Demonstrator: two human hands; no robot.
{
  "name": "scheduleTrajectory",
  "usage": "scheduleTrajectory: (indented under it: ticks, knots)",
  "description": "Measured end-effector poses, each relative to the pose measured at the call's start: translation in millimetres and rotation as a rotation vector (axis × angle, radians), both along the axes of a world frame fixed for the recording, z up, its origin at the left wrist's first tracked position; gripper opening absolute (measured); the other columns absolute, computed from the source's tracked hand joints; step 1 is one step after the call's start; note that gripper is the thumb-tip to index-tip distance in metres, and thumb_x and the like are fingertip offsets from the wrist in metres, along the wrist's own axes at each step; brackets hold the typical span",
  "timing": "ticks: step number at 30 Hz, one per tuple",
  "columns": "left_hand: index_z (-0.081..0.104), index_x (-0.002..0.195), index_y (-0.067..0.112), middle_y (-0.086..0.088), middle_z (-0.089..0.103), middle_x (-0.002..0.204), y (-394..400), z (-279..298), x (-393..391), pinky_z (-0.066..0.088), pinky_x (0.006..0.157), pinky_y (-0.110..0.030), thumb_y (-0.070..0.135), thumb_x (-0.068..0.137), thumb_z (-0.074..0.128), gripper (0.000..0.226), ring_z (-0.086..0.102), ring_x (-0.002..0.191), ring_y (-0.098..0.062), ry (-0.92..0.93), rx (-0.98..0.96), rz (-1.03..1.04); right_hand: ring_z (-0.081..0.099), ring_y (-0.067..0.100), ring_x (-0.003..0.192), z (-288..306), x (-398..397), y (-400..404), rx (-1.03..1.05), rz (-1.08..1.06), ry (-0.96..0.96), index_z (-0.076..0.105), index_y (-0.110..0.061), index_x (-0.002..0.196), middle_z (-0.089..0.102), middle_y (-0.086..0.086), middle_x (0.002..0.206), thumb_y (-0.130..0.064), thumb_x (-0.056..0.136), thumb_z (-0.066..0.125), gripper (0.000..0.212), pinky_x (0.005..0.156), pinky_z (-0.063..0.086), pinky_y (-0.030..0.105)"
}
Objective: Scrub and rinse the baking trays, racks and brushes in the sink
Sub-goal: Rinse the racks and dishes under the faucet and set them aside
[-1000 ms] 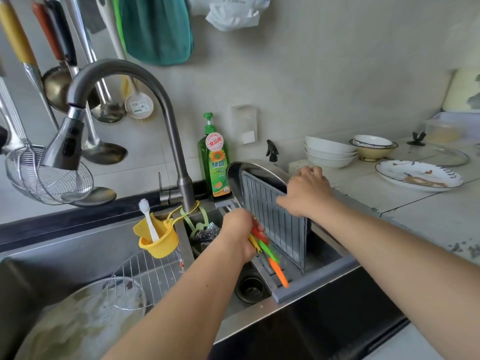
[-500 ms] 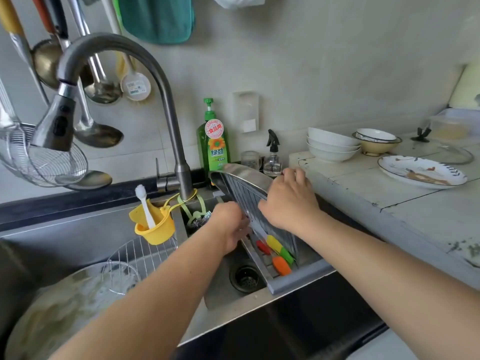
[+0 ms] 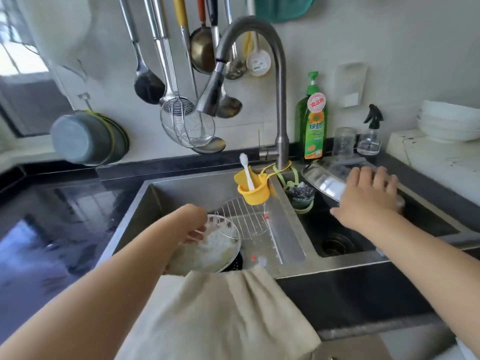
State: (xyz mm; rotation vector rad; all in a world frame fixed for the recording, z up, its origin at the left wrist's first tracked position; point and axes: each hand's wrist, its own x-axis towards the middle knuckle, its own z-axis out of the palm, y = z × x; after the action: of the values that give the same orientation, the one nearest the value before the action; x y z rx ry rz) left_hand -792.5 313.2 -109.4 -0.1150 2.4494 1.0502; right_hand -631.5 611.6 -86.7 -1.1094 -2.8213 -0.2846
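A round shallow tray [image 3: 215,252], smeared with soapy residue, lies tilted in the left basin. My left hand [image 3: 193,224] curls around its upper rim. Behind it a round wire rack [image 3: 246,219] leans against the basin wall. In the right basin a shiny steel tray [image 3: 323,179] leans on the back edge, and my right hand [image 3: 368,200] lies on top of it with the fingers spread. A white brush [image 3: 245,170] stands in a yellow cup [image 3: 253,193] that hangs from the faucet [image 3: 280,100].
A beige cloth [image 3: 220,307] drapes over the sink's front edge. A green dish soap bottle [image 3: 313,120], a glass jar [image 3: 342,142] and a spray bottle [image 3: 370,133] stand behind the right basin. Ladles and a wire skimmer [image 3: 187,123] hang on the wall. White bowls [image 3: 449,120] are stacked at right.
The view has swung left. My left hand left the coloured brushes in the right basin and moved to the round tray in the left basin. My right hand now lies flat on the steel tray.
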Motion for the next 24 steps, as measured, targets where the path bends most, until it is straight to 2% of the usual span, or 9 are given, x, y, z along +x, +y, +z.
scheduleTrajectory:
  ticks: [3,6,8,11,14,17,19,22,24]
  knots:
    - [0.063,0.111,0.003,-0.01,0.069,0.098,-37.6,-11.6,-10.2,0.054,0.066,-0.033,0.017,0.101,0.046,0.023,0.065,0.077,-0.026,-0.006,-0.121,-0.022,0.011,0.04,0.149,3.2,-30.5,-46.9,-0.078,0.21,0.149,0.019,-0.011,0.156,0.018,0.016,0.161,-0.051,0.092,0.059,0.086,0.123,0.015,0.053]
    - [0.061,0.101,0.001,-0.008,0.065,0.083,-68.5,-26.8,-27.7,0.054,0.064,-0.033,0.018,0.099,0.048,0.022,0.062,0.066,-0.023,-0.111,-0.239,-0.077,0.023,0.036,0.143,-5.4,-70.1,-98.1,-0.225,0.413,0.164,0.042,-0.013,0.149,0.033,0.013,0.156,-0.042,0.098,0.052,0.059,0.119,0.024,0.048]
    - [0.061,0.099,0.003,-0.01,0.066,0.087,-82.5,-35.6,-40.4,0.061,0.078,-0.039,0.022,0.101,0.054,0.02,0.066,0.075,-0.025,-0.154,-0.269,-0.067,0.037,0.033,0.135,-17.1,-97.0,-122.8,-0.352,0.475,0.138,0.056,-0.017,0.14,0.048,0.009,0.145,-0.038,0.099,0.052,0.046,0.113,0.035,0.046]
    - [0.057,0.13,-0.005,-0.02,0.064,0.1,-91.2,-48.8,-60.1,0.057,0.098,-0.046,0.027,0.106,0.052,0.041,0.067,0.105,-0.038,-0.238,-0.335,-0.063,0.06,0.031,0.11,-44.3,-132.7,-143.1,-0.548,0.47,0.148,0.072,-0.014,0.115,0.067,0.008,0.117,-0.029,0.098,0.053,0.029,0.095,0.053,0.046]
    - [0.035,0.152,-0.006,-0.03,0.055,0.138,-89.4,-76.2,-73.8,0.051,0.106,-0.049,0.024,0.111,0.044,0.052,0.061,0.119,-0.043,-0.307,-0.347,-0.038,0.065,0.028,0.089,-77.2,-151.3,-143.5,-0.73,0.389,0.209,0.072,-0.018,0.092,0.069,0.001,0.092,-0.02,0.094,0.054,0.019,0.08,0.057,0.039]
    - [0.047,0.148,-0.002,-0.021,0.056,0.147,-92.8,-117.0,-89.5,0.049,0.11,-0.045,0.021,0.109,0.05,0.046,0.059,0.131,-0.037,-0.287,-0.267,-0.017,0.048,0.021,0.065,-88.6,-157.3,-129.8,-0.809,0.353,0.206,0.055,-0.022,0.065,0.052,-0.004,0.066,-0.015,0.091,0.053,0.027,0.063,0.042,0.032]
    - [0.051,0.143,-0.007,-0.022,0.06,0.142,-97.6,-130.1,-95.2,0.052,0.108,-0.045,0.016,0.107,0.052,0.042,0.061,0.13,-0.036,-0.363,-0.212,-0.009,0.052,0.026,0.064,-86.9,-159.6,-115.9,-0.828,0.307,0.29,0.061,-0.011,0.072,0.059,0.001,0.065,-0.016,0.092,0.05,0.024,0.063,0.048,0.037]
    - [0.038,0.146,-0.015,-0.031,0.062,0.119,-111.2,-135.0,-99.0,0.059,0.088,-0.042,0.013,0.108,0.048,0.048,0.066,0.113,-0.04,-0.47,-0.132,0.107,0.063,0.034,0.078,-84.6,-159.2,-110.3,-0.833,0.29,0.332,0.07,-0.001,0.103,0.071,0.021,0.094,-0.012,0.093,0.05,0.025,0.081,0.056,0.053]
    - [0.04,0.143,-0.016,-0.03,0.063,0.104,-114.2,-135.1,-97.3,0.058,0.075,-0.039,0.012,0.107,0.048,0.046,0.068,0.089,-0.037,-0.522,-0.067,0.153,0.055,0.029,0.07,-86.0,-158.1,-114.5,-0.867,0.31,0.295,0.067,0.004,0.109,0.069,0.023,0.088,-0.01,0.091,0.05,0.028,0.07,0.055,0.048]
